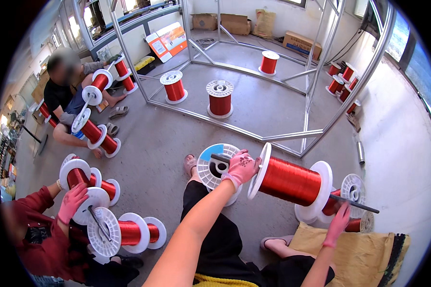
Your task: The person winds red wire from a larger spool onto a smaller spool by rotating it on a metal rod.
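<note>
My left hand, in a pink glove, is closed round a dark rod just beside the left flange of a large spool of red wire. That rod runs through the spool, which hangs tilted, its right side lower. On the far side the rod sticks out, and my right hand, also pink-gloved, has its fingers curled up against it from below. Under my left wrist a white spool with a blue label stands between my legs. More red spools stand on the floor behind my right hand.
A metal frame stands ahead with red spools in and near it. At left, a co-worker's pink-gloved hand is at spools on a rod; another person sits farther back by spools. A tan sack lies by my right foot.
</note>
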The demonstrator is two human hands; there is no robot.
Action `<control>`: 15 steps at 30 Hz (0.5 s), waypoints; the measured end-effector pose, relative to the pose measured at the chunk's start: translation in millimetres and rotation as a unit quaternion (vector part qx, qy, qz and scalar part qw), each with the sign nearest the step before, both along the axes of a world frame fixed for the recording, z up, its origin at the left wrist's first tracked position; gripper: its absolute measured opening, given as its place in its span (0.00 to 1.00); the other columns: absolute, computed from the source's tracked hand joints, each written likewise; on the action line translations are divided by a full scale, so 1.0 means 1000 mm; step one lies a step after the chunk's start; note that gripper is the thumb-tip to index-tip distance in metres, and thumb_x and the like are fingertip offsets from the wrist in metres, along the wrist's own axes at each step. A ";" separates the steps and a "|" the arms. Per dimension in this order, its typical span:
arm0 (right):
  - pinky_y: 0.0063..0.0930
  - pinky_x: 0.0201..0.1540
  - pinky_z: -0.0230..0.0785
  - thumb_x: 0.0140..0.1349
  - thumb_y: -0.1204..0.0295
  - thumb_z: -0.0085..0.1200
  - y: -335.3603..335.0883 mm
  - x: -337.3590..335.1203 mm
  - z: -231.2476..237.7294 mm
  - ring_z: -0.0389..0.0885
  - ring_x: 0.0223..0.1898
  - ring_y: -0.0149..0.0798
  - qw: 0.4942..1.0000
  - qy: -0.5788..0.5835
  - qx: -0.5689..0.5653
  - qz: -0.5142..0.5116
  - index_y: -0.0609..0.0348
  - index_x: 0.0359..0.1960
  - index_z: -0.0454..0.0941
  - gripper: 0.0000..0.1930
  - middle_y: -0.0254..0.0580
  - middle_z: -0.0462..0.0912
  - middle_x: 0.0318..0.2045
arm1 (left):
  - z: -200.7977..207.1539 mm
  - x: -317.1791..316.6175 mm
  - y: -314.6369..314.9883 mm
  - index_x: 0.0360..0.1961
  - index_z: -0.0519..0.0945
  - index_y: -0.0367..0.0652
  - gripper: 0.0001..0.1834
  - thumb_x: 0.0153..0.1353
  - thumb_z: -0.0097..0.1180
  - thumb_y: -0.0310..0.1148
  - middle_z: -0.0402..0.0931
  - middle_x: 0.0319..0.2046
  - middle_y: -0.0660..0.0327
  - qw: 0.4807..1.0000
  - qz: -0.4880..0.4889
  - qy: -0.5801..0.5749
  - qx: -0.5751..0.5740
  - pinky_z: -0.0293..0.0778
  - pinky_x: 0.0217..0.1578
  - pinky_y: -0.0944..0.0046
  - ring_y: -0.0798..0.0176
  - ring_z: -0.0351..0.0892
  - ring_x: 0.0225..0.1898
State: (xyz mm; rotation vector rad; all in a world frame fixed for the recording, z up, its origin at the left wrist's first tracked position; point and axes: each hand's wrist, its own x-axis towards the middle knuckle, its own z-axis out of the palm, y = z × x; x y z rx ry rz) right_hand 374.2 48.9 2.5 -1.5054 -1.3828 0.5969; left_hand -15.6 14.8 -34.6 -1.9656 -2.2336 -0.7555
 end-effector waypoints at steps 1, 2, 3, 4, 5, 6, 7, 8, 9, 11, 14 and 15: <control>0.29 0.52 0.66 0.67 0.60 0.38 0.017 -0.012 0.027 0.74 0.52 0.42 0.996 -0.081 0.049 0.000 0.65 0.57 0.64 0.24 0.52 0.74 0.51 | 0.001 -0.001 0.000 0.12 0.78 0.40 0.31 0.64 0.32 0.43 0.77 0.18 0.52 1.000 -0.019 -0.004 -0.015 0.60 0.57 0.62 0.56 0.78 0.31; 0.27 0.52 0.66 0.67 0.60 0.38 0.037 -0.025 0.049 0.73 0.52 0.40 0.997 0.050 0.019 0.058 0.66 0.57 0.64 0.24 0.52 0.73 0.51 | 0.002 -0.001 0.000 0.12 0.78 0.40 0.31 0.64 0.32 0.43 0.77 0.18 0.52 1.000 -0.014 -0.001 -0.018 0.60 0.57 0.62 0.56 0.78 0.31; 0.27 0.52 0.66 0.67 0.62 0.38 0.054 -0.039 0.065 0.74 0.51 0.40 0.990 0.098 0.030 0.098 0.66 0.57 0.64 0.23 0.52 0.74 0.49 | 0.003 -0.002 0.000 0.12 0.78 0.40 0.31 0.64 0.31 0.44 0.77 0.18 0.52 1.000 -0.013 0.004 -0.027 0.60 0.57 0.62 0.56 0.78 0.30; 0.31 0.53 0.65 0.66 0.61 0.39 0.072 -0.053 0.076 0.74 0.50 0.46 0.993 0.070 0.006 0.092 0.66 0.57 0.63 0.24 0.55 0.74 0.48 | 0.005 -0.002 0.000 0.12 0.78 0.40 0.31 0.64 0.31 0.44 0.77 0.17 0.53 0.999 -0.013 0.013 -0.027 0.60 0.56 0.62 0.56 0.78 0.30; 0.33 0.54 0.63 0.65 0.58 0.40 0.090 -0.069 0.081 0.72 0.51 0.49 0.993 -0.032 -0.023 0.115 0.66 0.57 0.64 0.26 0.56 0.74 0.49 | 0.006 -0.001 0.000 0.12 0.78 0.40 0.31 0.64 0.31 0.44 0.77 0.17 0.53 0.999 -0.015 0.009 -0.029 0.60 0.56 0.62 0.56 0.78 0.31; 0.36 0.55 0.61 0.63 0.54 0.41 0.101 -0.081 0.082 0.71 0.52 0.52 0.987 -0.112 -0.065 0.099 0.66 0.56 0.65 0.28 0.57 0.73 0.49 | 0.007 -0.001 0.000 0.12 0.79 0.40 0.31 0.64 0.31 0.44 0.77 0.17 0.53 0.999 -0.014 0.017 -0.043 0.60 0.57 0.62 0.56 0.78 0.32; 0.38 0.57 0.59 0.61 0.51 0.41 0.111 -0.090 0.082 0.70 0.53 0.54 0.959 -0.199 -0.140 0.143 0.67 0.55 0.66 0.31 0.59 0.72 0.50 | 0.007 -0.001 0.001 0.13 0.79 0.40 0.31 0.64 0.31 0.44 0.77 0.17 0.53 0.999 -0.013 0.024 -0.037 0.60 0.57 0.62 0.56 0.78 0.33; 0.40 0.58 0.56 0.58 0.47 0.42 0.117 -0.099 0.079 0.68 0.55 0.56 0.937 -0.260 -0.204 0.115 0.67 0.54 0.67 0.34 0.60 0.72 0.51 | 0.006 0.000 0.001 0.13 0.79 0.40 0.31 0.64 0.31 0.44 0.77 0.17 0.53 0.998 -0.020 0.041 -0.038 0.60 0.57 0.62 0.56 0.78 0.33; 0.41 0.58 0.56 0.57 0.45 0.41 0.121 -0.104 0.076 0.68 0.55 0.57 0.915 -0.273 -0.251 0.157 0.67 0.53 0.68 0.35 0.61 0.71 0.51 | 0.005 0.000 0.002 0.13 0.79 0.39 0.31 0.64 0.31 0.44 0.78 0.19 0.53 0.998 -0.014 0.033 -0.042 0.60 0.57 0.62 0.56 0.78 0.35; 0.41 0.58 0.56 0.57 0.46 0.40 0.118 -0.107 0.070 0.67 0.56 0.57 0.896 -0.272 -0.306 0.174 0.67 0.53 0.69 0.35 0.62 0.71 0.51 | 0.002 0.000 0.002 0.14 0.79 0.39 0.31 0.64 0.31 0.44 0.78 0.19 0.52 1.000 -0.010 0.019 -0.012 0.60 0.57 0.62 0.56 0.78 0.36; 0.42 0.57 0.58 0.61 0.49 0.37 0.083 -0.098 0.051 0.67 0.55 0.59 0.959 -0.201 -0.154 0.129 0.67 0.53 0.67 0.31 0.63 0.71 0.51 | -0.002 -0.003 0.000 0.14 0.79 0.39 0.30 0.65 0.31 0.42 0.78 0.19 0.52 0.999 -0.038 0.016 -0.034 0.59 0.57 0.61 0.54 0.77 0.37; 0.41 0.56 0.58 0.65 0.54 0.34 0.066 -0.088 0.043 0.66 0.54 0.59 0.959 -0.214 -0.059 0.175 0.69 0.54 0.65 0.28 0.63 0.70 0.51 | -0.002 -0.005 0.000 0.14 0.79 0.39 0.30 0.65 0.31 0.42 0.77 0.19 0.53 0.997 -0.058 0.022 -0.038 0.58 0.58 0.61 0.54 0.77 0.37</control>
